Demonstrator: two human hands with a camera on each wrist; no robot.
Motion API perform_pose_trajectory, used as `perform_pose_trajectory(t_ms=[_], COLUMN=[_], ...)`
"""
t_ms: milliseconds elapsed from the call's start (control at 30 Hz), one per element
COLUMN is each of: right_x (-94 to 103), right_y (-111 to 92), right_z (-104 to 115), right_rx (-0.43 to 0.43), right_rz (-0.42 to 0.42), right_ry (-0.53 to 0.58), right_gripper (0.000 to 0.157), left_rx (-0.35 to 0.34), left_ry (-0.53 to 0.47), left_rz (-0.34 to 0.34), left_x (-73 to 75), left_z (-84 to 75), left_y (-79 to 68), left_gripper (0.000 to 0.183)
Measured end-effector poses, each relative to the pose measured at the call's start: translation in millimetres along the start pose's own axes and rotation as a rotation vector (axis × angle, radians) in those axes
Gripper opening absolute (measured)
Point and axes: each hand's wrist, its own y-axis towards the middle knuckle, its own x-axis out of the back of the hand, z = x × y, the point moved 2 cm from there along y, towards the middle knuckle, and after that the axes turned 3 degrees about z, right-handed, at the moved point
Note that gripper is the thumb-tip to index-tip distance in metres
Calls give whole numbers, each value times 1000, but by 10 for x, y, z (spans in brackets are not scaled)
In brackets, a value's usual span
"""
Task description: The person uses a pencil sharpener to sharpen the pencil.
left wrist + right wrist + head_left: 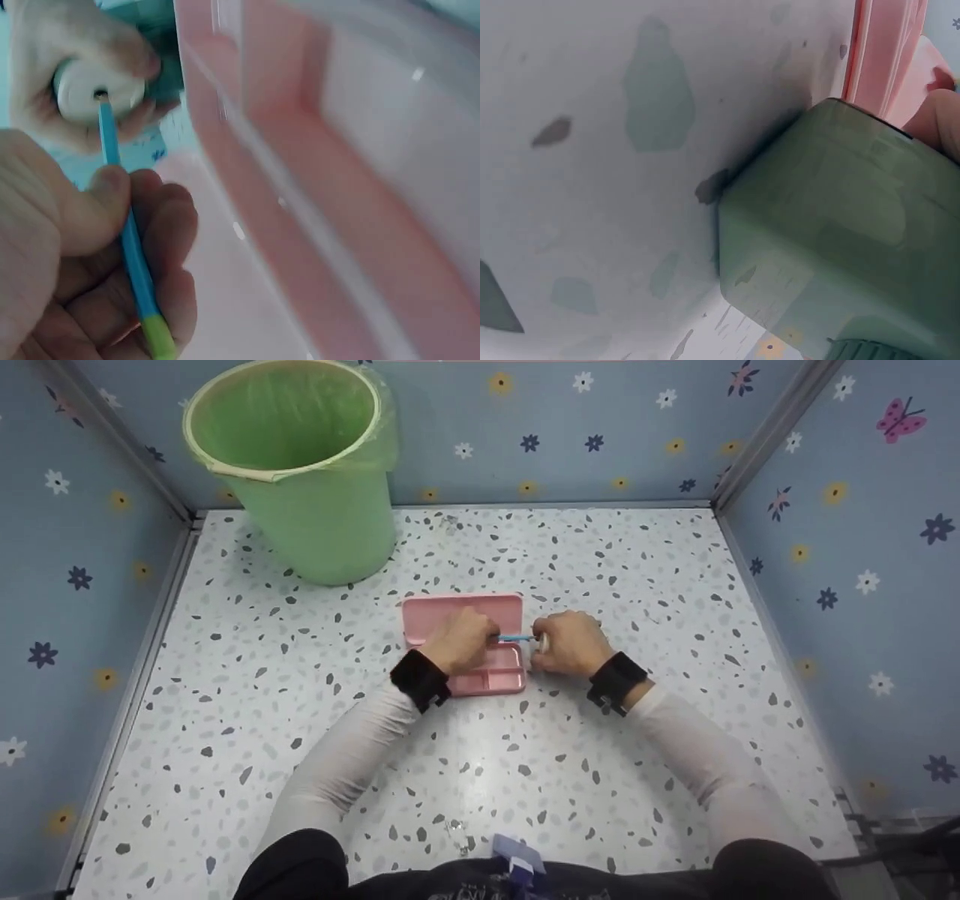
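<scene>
My left hand [461, 639] grips a blue pencil [133, 255] with a lime-green end, its fingers curled around the shaft. The far end of the pencil meets the dark hole in the white face of a pencil sharpener [79, 86]; how far in it goes cannot be told. My right hand [576, 643] holds that sharpener, whose dark green body [817, 210] fills much of the right wrist view. Below the left hand lies an opened pink case [462, 607], lid folded back, with divided compartments partly hidden by the hand.
A tall green bin [330, 525] with a liner stands at the back left of the speckled white table [480, 780]. Blue floral panels [555, 442] border the back and both sides. A blue tag [517, 853] hangs by the person's chest at the front edge.
</scene>
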Motion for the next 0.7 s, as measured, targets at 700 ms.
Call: perform_pose_trajectory(t_ms=[700], right_x=[-24], right_y=[8], right_z=[40], right_rx=[-16], right_rz=[-3], right_ry=[-3], right_gripper=[28], left_rx=[-112], left_ry=[-1180], left_rz=[-251], left_x=[481], left_z=[138], left_y=[-611], left_gripper=[14])
